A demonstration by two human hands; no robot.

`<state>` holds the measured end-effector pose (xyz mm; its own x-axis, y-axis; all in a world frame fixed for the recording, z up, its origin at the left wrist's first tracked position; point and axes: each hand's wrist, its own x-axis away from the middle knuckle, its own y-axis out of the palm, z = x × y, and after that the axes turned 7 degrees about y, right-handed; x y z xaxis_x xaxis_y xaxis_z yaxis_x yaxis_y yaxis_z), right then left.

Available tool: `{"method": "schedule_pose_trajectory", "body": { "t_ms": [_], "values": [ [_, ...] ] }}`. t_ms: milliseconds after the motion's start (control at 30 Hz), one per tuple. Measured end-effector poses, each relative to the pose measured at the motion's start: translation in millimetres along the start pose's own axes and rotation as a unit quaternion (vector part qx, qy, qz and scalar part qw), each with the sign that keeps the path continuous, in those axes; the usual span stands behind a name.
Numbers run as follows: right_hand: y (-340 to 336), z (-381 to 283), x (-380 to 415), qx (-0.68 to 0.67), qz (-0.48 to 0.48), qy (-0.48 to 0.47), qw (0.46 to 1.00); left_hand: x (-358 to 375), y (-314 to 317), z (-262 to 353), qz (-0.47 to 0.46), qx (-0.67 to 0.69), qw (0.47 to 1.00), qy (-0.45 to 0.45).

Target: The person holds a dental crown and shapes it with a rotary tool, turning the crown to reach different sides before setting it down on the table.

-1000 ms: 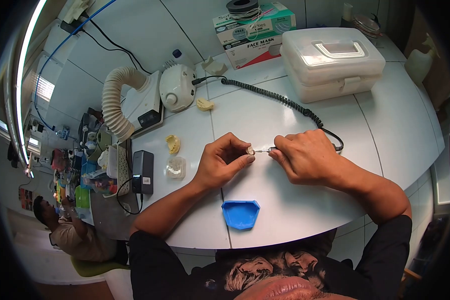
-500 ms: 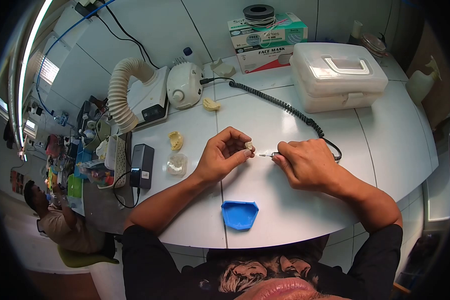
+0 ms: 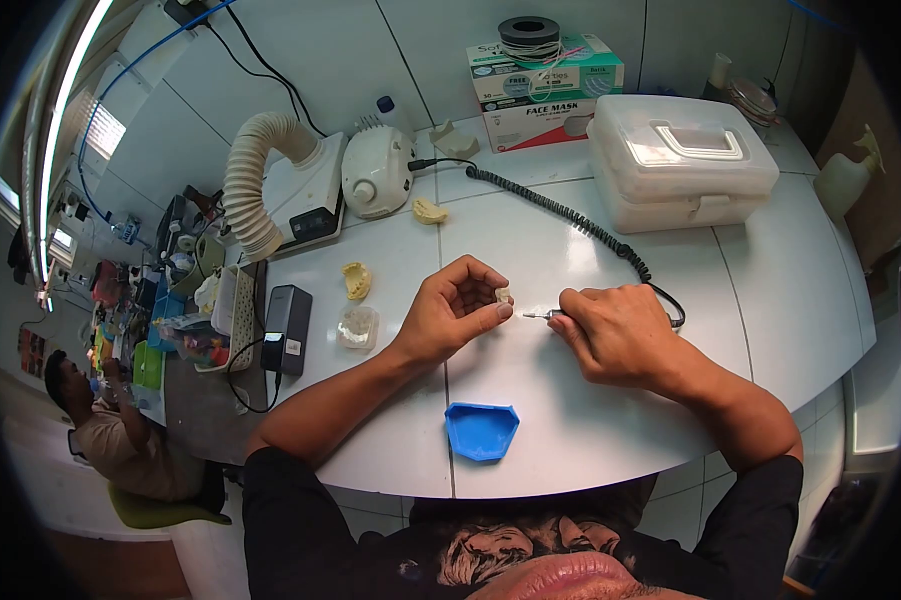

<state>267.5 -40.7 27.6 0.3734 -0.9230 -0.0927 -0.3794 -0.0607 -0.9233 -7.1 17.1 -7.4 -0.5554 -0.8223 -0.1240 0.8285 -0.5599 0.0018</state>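
Note:
My left hand (image 3: 457,312) pinches a small off-white tooth-like piece (image 3: 503,296) between thumb and fingertips; its exact kind is too small to make out. Facing it, my right hand (image 3: 615,333) grips a rotary handpiece (image 3: 555,314) like a pen. The bit (image 3: 532,315) points left, a short gap away from the piece. From behind my right hand a black coiled cord (image 3: 560,213) runs back to a white control unit (image 3: 377,175). Below my hands lies a blue tray (image 3: 482,432) shaped like a dental-model base.
Two yellowish dental casts (image 3: 356,281) (image 3: 430,210) and a small clear box (image 3: 358,328) lie left of my hands. A hose unit (image 3: 260,190), mask boxes (image 3: 545,100) and a translucent case (image 3: 682,165) stand behind. A black power box (image 3: 287,330) is at left; another person (image 3: 135,440) sits beyond.
The whole view has shifted slightly. The small piece is turned a little in my left fingers. My right hand keeps its grip on the handpiece, and the bit stays apart from the piece.

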Motion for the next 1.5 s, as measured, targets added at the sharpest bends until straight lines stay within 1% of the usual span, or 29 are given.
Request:
{"method": "schedule_pose_trajectory", "body": {
  "t_ms": [467, 767, 867, 967, 1067, 1100, 1300, 1400, 1500],
  "values": [
    [-0.9, -1.1, 0.1, -0.006, -0.001, 0.002, 1.000, 1.7, 0.7, -1.1, 0.006, 0.006, 1.000, 0.019],
    [-0.9, -0.5, -0.4, -0.007, 0.000, 0.001, 1.000, 0.4, -0.1, 1.5, 0.007, -0.022, 1.000, 0.009],
    [-1.2, -1.0, -0.4, -0.007, 0.006, -0.002, 1.000, 0.1, -2.3, -3.9, 0.012, -0.011, 1.000, 0.023],
    [-0.1, -0.2, 0.0, -0.002, 0.012, -0.008, 1.000, -0.9, 3.0, -1.0, 0.047, 0.005, 0.998, 0.042],
    [-3.6, -3.6, 0.0, -0.001, 0.009, -0.004, 1.000, -1.6, -3.1, -7.8, 0.019, 0.008, 0.999, 0.044],
    [-2.0, -2.5, -0.6, -0.007, 0.015, -0.010, 1.000, -0.5, -2.2, -2.4, 0.019, 0.006, 0.999, 0.031],
    [-2.5, -3.2, -0.9, -0.001, 0.018, -0.015, 1.000, 0.7, 1.0, -3.6, 0.015, 0.027, 0.999, 0.024],
    [-1.8, -3.8, -1.3, -0.005, 0.016, -0.012, 1.000, 0.6, 0.1, -2.8, -0.005, 0.019, 1.000, 0.021],
    [-2.2, -3.0, -1.3, -0.008, 0.017, -0.014, 1.000, 1.7, 0.1, -1.3, -0.002, -0.011, 1.000, 0.006]
  ]
}}
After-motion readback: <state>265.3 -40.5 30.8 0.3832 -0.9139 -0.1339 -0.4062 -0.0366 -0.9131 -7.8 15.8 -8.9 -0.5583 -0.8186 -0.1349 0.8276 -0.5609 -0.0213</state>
